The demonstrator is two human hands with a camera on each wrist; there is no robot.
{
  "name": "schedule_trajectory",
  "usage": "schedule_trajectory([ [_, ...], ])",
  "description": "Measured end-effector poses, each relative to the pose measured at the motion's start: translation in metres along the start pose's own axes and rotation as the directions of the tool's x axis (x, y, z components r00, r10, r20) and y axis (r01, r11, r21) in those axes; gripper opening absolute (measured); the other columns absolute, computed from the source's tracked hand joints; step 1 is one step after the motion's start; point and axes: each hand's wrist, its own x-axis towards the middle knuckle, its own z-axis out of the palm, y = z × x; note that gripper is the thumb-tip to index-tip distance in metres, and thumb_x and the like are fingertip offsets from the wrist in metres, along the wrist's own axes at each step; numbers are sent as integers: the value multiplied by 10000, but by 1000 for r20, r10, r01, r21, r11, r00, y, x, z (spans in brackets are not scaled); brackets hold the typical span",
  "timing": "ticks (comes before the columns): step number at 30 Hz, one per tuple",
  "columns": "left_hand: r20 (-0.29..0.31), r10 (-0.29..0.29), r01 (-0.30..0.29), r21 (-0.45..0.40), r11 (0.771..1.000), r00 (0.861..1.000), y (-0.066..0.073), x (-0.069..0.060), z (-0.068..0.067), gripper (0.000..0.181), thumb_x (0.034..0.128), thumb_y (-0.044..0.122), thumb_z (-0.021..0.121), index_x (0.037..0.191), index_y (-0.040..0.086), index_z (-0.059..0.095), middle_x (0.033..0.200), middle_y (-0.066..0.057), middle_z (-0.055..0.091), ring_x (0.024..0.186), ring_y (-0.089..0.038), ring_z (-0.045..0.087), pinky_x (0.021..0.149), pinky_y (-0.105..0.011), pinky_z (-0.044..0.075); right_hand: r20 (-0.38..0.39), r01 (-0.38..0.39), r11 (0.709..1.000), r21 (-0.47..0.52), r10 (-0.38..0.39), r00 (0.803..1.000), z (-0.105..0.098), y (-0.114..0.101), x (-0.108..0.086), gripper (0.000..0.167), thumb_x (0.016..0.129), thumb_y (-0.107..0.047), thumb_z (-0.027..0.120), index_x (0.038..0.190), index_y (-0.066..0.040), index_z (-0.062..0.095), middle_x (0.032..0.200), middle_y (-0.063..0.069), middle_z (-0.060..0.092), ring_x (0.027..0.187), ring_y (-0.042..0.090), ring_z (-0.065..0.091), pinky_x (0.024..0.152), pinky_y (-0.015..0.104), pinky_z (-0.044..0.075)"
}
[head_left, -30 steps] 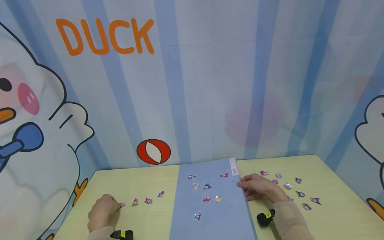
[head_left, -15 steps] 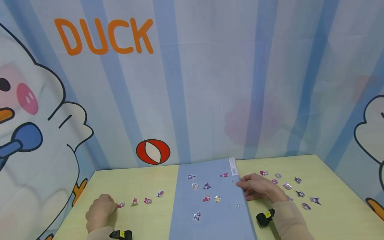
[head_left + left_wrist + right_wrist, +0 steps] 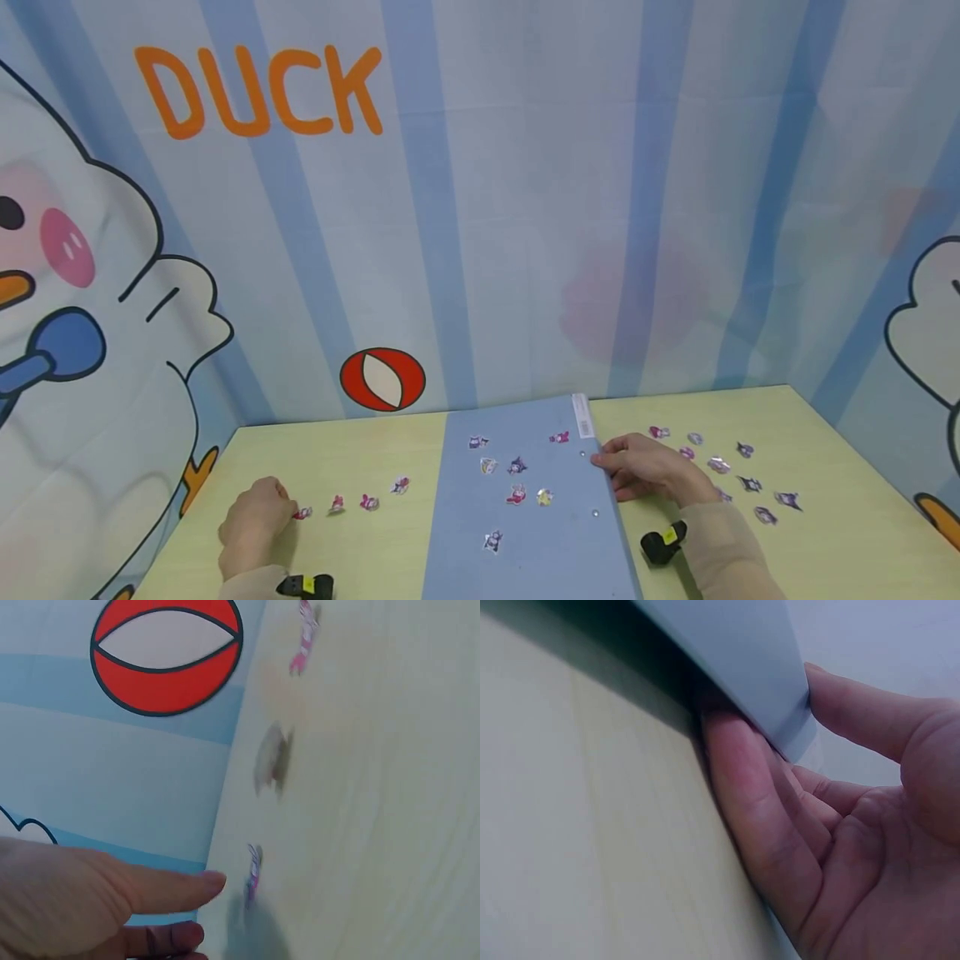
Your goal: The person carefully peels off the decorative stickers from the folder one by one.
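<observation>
My left hand (image 3: 257, 527) is just left of a pink cartoon sticker (image 3: 302, 513) on the table. Its thumb (image 3: 176, 891) is extended in the left wrist view, a small gap from a sticker (image 3: 253, 871), and I see nothing held. Several similar stickers, such as a pink one (image 3: 369, 502), form a loose row toward the blue folder (image 3: 540, 558). That folder bears scattered stickers, two small studs and a white barcode label (image 3: 583, 415). My right hand (image 3: 651, 468) grips the folder's right edge, thumb on top and fingers underneath, as the right wrist view shows.
Several more stickers (image 3: 718, 464) lie to the right of my right hand on the pale yellow table (image 3: 840, 567). A striped blue cloth (image 3: 517, 208) with duck drawings hangs behind the table. Black wrist cameras (image 3: 663, 546) are worn on both wrists.
My left hand has drawn slightly left and lifted a little at the fingers, so the nearest pink sticker shows more fully. The right hand and folder have stayed put.
</observation>
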Motion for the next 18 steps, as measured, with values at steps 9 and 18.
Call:
schedule_trajectory([
  [9, 4, 259, -258, -54, 965, 966, 30, -4, 2, 131, 913, 130, 646, 929, 26, 567, 764, -83, 537, 699, -228, 498, 592, -344, 399, 5, -1, 1000, 0, 1, 1000, 0, -1, -1, 288, 950, -240, 649, 1068, 15, 588, 842, 125, 690, 623, 153, 631, 587, 296, 552],
  [18, 45, 422, -421, -39, 906, 905, 75, -14, 20, 108, 900, 113, 688, 956, 49, 621, 768, -50, 533, 678, -196, 486, 584, -327, 414, 7, 1, 1000, -11, -1, 1000, 0, -2, -2, 288, 950, -241, 647, 1067, 16, 591, 836, 117, 686, 626, 153, 620, 590, 294, 550],
])
